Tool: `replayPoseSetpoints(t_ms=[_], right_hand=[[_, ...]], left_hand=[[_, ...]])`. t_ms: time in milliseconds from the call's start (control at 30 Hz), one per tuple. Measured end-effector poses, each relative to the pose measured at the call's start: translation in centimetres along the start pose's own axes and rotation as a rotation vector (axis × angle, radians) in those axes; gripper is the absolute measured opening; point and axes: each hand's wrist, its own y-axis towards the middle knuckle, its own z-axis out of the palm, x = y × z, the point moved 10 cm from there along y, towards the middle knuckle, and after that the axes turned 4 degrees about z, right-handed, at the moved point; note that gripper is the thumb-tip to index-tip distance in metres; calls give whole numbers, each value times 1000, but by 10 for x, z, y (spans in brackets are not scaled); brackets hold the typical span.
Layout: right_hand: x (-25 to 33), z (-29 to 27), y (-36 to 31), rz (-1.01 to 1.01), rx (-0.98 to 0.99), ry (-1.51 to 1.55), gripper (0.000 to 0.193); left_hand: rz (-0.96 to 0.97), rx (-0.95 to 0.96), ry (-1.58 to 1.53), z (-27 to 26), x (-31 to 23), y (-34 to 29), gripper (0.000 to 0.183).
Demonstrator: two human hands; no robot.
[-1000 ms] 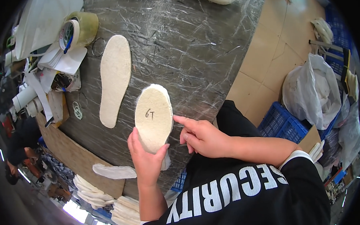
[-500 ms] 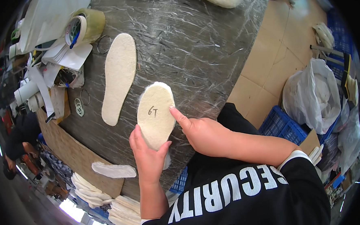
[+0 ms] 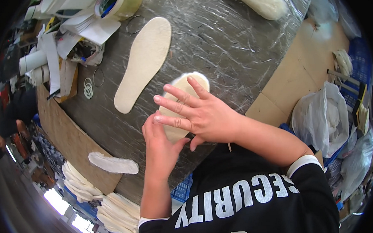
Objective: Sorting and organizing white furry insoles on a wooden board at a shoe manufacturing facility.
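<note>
A cream fleece insole [image 3: 175, 133] lies under both of my hands over the dark, plastic-covered table [image 3: 216, 43]. My left hand [image 3: 159, 145] grips its lower end, thumb on one side and fingers on the other. Spread across the middle of the insole is my right hand [image 3: 211, 115], fingers apart and palm down, hiding most of its upper face. White fluff shows along the insole's far rim. Beyond it, to the left, a second flat cream insole [image 3: 144, 66] rests on the table by itself.
Tape rolls [image 3: 128, 5], papers [image 3: 91, 28] and rubber bands [image 3: 88, 88] sit at the left. A fluffy piece [image 3: 256, 3] lies far off, a narrow fleece strip [image 3: 113, 163] near left. Stacked cream pieces [image 3: 117, 213] stand below. White plastic bags [image 3: 319, 116] are right; another person [image 3: 15, 106] is far left.
My right hand has gone from a pointing finger at the insole's right edge to spread fingers across its face. The left hand keeps its grip. The view has shifted.
</note>
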Motion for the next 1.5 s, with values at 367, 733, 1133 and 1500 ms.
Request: replayPoseSetpoints(t_ms=[367,733,1133,1500], right_hand=[[-24,12,10,160,141,-341,103],[59,60,33,-335,218,-115,78],[46,40,49,-309,51,271,80],[54,47,56,-234,126,122,78]], left_hand=[[-221,-217,-864,-23,84,-38,45],[-35,-249,-639,-46,69,-37,24],[-574,-296,-1322,28,155,-85,26],[-518,-293,-1510,39,148,-77,13]])
